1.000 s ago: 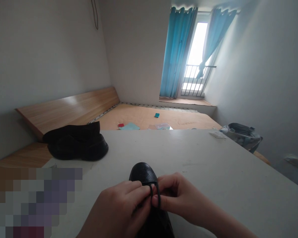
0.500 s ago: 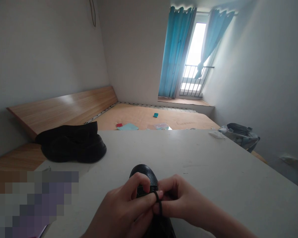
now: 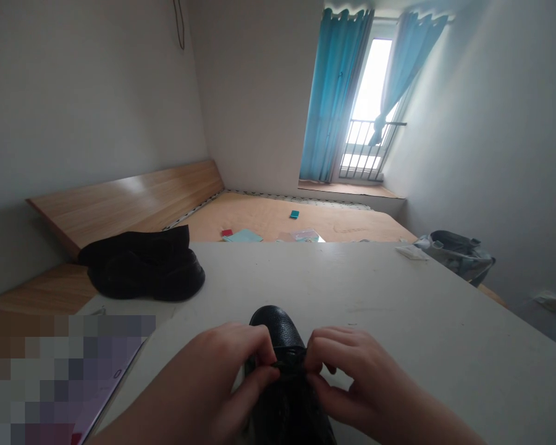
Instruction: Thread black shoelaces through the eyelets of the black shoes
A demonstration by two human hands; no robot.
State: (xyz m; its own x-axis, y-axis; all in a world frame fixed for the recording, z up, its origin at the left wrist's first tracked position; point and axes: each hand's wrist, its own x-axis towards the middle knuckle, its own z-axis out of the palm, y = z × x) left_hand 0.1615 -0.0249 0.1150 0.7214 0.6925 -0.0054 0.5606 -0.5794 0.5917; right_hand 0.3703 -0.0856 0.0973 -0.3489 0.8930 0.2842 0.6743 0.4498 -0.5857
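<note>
Right at the desk (image 3: 375, 296), a black leather shoe (image 3: 278, 327) sits toe-away in front of the person, and the black lace (image 3: 287, 366) is drawn across its top. The left hand (image 3: 199, 383) and right hand (image 3: 352, 371) each pinch it narrowly, fingers curled. A loosened pinch could let the lace slip free, and a hard tug could drag the shoe. Against the earlier frame, the upright loop has flattened and the hands sit further apart.
</note>
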